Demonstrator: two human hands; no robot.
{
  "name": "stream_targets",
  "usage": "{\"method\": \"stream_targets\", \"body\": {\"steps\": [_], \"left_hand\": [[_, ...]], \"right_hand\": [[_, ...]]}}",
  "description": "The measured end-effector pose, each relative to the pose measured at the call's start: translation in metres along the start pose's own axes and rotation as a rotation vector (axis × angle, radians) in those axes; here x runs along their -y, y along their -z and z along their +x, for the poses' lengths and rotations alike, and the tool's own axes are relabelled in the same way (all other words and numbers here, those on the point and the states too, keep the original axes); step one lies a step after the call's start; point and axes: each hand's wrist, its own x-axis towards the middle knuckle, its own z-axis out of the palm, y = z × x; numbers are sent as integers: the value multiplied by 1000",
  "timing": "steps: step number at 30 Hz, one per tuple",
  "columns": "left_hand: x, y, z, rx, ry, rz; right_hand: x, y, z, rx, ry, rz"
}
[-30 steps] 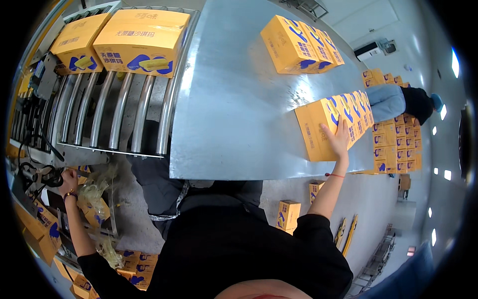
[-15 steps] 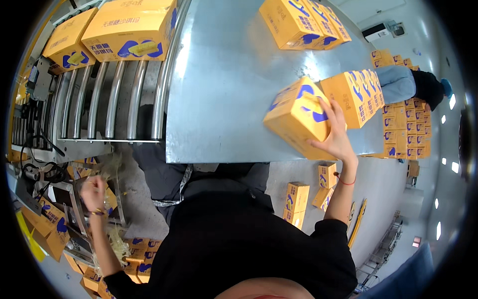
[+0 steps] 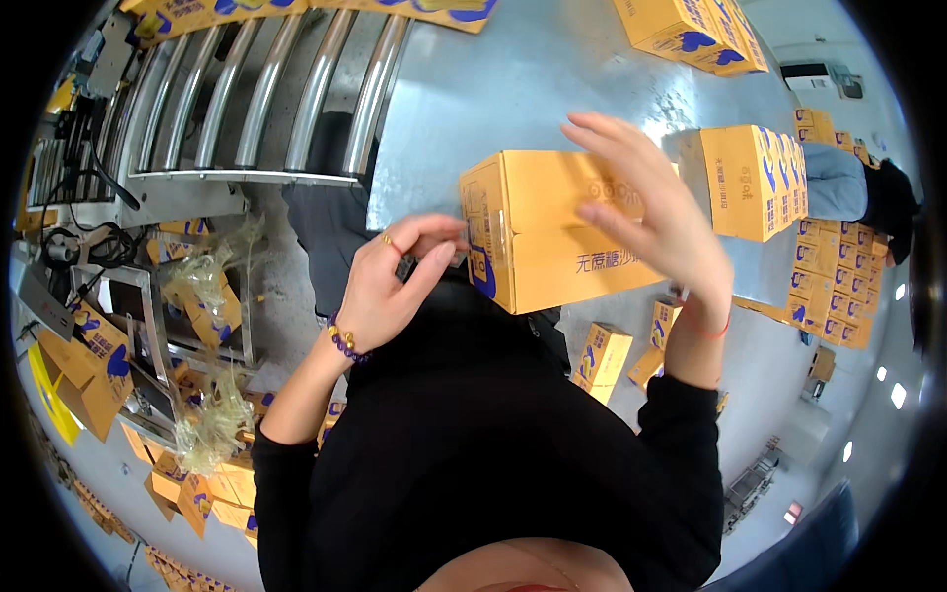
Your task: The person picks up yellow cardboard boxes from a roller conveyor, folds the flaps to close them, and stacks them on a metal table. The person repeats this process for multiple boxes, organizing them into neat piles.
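Observation:
A yellow carton with dark printing lies in front of me at the near edge of the metal table, its taped seam upward. My left hand is at the carton's left end, thumb and fingers apart. Whether its fingertips touch the cardboard I cannot tell. Over the carton's right part is my right hand, open with thumb and fingers spread, hiding that end. It grips nothing.
A row of yellow cartons stands at the table's right, another group at the far side. A roller conveyor with cartons adjoins on the left. Plastic film hangs at lower left. Beyond the table, a person is beside stacked cartons.
The carton has turned and come nearer to me. My right hand has loosened its hold on it. My left hand has come up from the lower left to its left end.

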Motion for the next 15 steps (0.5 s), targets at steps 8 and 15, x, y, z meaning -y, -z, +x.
{"method": "stream_targets", "body": {"steps": [8, 15], "left_hand": [[-9, -10, 32, 66, 210, -534], [-16, -18, 33, 142, 235, -584]], "right_hand": [[24, -51, -31, -167, -178, -126], [26, -63, -24, -268, -206, -154]]}}
